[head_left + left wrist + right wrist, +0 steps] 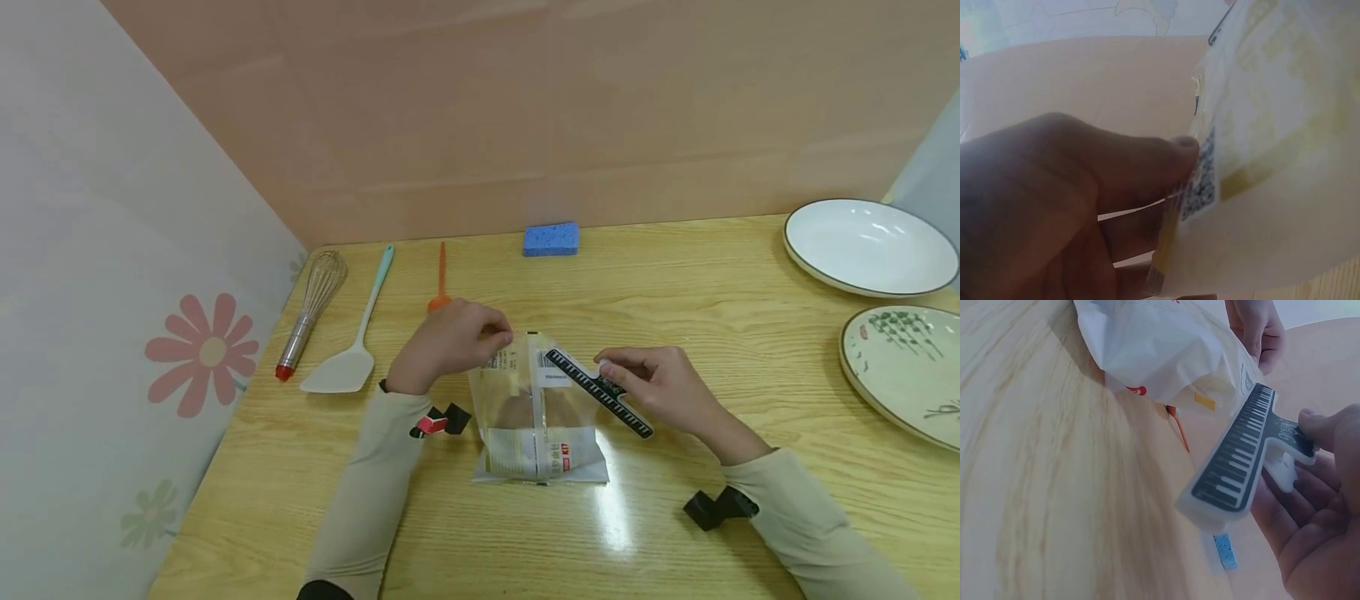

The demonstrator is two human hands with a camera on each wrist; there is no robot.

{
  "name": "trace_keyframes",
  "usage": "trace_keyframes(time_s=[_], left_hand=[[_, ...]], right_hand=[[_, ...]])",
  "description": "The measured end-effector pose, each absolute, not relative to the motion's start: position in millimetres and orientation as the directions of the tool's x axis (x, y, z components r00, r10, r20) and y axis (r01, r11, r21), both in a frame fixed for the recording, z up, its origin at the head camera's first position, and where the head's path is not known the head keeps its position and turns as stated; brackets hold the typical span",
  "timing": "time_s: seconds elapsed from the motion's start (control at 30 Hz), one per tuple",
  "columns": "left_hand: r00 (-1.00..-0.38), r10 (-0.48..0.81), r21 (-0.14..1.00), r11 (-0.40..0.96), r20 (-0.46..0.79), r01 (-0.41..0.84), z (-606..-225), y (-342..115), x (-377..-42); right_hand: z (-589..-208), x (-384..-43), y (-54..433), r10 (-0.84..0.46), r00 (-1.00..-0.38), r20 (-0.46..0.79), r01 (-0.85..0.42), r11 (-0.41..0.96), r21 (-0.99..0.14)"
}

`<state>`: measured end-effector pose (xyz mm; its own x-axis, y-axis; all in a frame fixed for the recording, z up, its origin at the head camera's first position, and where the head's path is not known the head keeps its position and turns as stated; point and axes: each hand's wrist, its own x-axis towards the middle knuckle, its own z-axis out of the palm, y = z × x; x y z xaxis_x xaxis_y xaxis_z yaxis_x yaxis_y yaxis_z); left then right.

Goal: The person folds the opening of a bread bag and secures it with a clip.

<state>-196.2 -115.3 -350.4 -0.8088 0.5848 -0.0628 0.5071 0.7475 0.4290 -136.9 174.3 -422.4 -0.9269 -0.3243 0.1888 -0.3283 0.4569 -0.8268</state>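
Observation:
A clear and white plastic food bag [517,417] stands on the table, with a brownish item showing dimly through it. My left hand [459,337] pinches its upper left corner between thumb and fingers, beside the printed QR code [1200,187] in the left wrist view. My right hand [656,387] holds a clip [600,393] by its handle tabs, thumb on one side and fingers on the other. Long and black-and-white, the clip bears a piano-key pattern. It slants across the bag's upper right side in the head view.
A whisk [311,308], a white turner [348,362] with a mint handle and an orange utensil [442,279], partly behind my left hand, lie at left. The blue sponge [551,240] sits near the back wall. At right are a white dish [870,246] and a patterned plate [900,367].

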Motion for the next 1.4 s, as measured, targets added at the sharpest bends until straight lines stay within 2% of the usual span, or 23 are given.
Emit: trace_keyframes(time_s=[0.43,0.63,1.4], left_hand=[[-0.813,0.578,0.381,0.767,-0.064,0.516,-347,-113,-194],[-0.806,0.59,0.375,0.758,-0.044,0.534,-346,-111,-194],[-0.781,0.625,0.375,0.725,-0.005,0.578,-348,-110,-194]], right_hand=[[-424,-138,174,-0.319,-0.928,0.192,-0.328,0.458,-0.826],[-425,-137,171,-0.282,-0.93,0.236,-0.347,0.458,-0.819],[-428,-140,163,-0.24,-0.947,0.214,-0.291,0.355,-0.888]])
